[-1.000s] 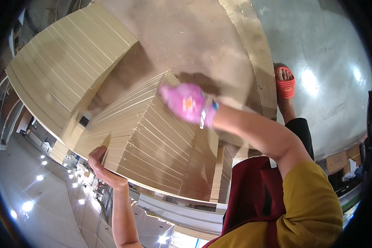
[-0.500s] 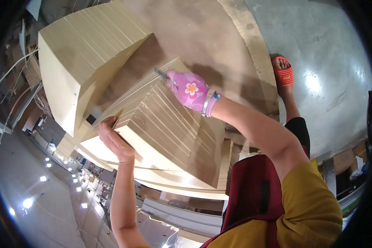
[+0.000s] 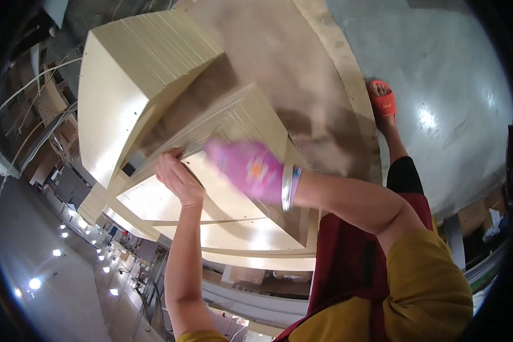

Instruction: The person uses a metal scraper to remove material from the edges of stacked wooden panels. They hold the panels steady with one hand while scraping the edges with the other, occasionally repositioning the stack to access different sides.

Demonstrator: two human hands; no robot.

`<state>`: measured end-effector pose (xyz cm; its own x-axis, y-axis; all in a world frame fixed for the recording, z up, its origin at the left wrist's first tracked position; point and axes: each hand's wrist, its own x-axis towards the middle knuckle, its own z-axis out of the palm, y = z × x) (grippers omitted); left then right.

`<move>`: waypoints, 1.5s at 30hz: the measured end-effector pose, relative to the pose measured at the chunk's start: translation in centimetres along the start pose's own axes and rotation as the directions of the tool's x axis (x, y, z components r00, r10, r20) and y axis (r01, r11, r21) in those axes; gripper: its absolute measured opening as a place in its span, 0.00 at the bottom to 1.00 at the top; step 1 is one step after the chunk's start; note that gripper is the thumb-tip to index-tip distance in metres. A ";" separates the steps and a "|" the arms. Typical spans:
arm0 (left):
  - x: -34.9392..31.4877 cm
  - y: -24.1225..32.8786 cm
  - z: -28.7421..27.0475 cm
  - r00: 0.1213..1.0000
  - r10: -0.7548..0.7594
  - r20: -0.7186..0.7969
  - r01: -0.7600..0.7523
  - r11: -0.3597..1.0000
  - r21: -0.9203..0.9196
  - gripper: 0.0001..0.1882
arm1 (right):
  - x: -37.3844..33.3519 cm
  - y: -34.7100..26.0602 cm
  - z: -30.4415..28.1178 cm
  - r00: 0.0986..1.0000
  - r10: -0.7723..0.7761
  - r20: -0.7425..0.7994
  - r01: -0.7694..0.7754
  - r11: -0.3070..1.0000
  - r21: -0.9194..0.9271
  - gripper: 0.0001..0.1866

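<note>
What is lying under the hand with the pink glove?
The right hand hovers blurred over a stack of pale boards. The bare left hand grips its near edge. Whatever lies beneath the stack is covered.

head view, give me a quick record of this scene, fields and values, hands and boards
left hand: bare, fingers on the upper edge of the near stack of pale boards
right hand: in a pink flower-print glove, motion-blurred over the same stack; whether it grips anything cannot be told
wrist: bangles at the glove cuff
second stack: taller block of pale boards, further off, apart from the hands
surface: brown platform under both stacks
floor: grey, shiny
foot: orange sandal by the platform's edge
</note>
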<state>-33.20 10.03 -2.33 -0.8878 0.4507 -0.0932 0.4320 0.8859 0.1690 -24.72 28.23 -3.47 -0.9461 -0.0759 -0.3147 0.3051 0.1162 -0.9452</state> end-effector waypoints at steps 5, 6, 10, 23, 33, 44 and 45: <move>0.1 0.1 0.3 0.999 0.013 -0.043 -0.012 1.000 0.011 0.21 | -1.0 -4.6 -1.0 0.929 -0.174 -0.325 0.114 0.974 -0.197 0.11; -0.2 0.3 0.0 0.999 0.014 -0.038 -0.014 1.000 0.014 0.21 | -1.5 -4.9 -0.4 0.901 -0.161 -0.403 0.112 0.983 -0.143 0.11; 0.3 0.9 0.0 1.000 0.025 0.001 -0.025 1.000 -0.006 0.21 | 1.5 0.2 -0.5 0.981 0.046 0.190 -0.068 0.992 0.109 0.12; 0.0 0.7 -0.1 0.999 0.030 -0.021 -0.029 0.999 0.034 0.20 | -1.8 5.7 -1.1 0.906 0.407 0.117 -0.323 0.486 0.812 0.12; -0.1 0.1 -0.1 1.000 0.007 -0.012 -0.007 1.000 0.019 0.19 | -23.3 14.1 4.4 0.659 0.702 0.271 -0.434 0.061 0.899 0.09; 0.8 1.9 -2.0 0.914 -0.292 0.282 0.385 0.842 -0.377 0.21 | -24.3 18.0 3.3 0.656 0.662 0.362 -0.455 -0.035 0.890 0.06; 1.1 3.9 -2.6 0.949 -0.164 0.271 0.243 0.927 -0.288 0.18 | -24.2 17.7 3.2 0.664 0.655 0.359 -0.436 -0.051 0.899 0.07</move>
<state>-32.92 13.71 0.77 -0.8702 0.3115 -0.3817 0.1392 0.8986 0.4161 3.97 29.00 -12.89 -0.3897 -0.3301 -0.8598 0.4943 -0.8627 0.1072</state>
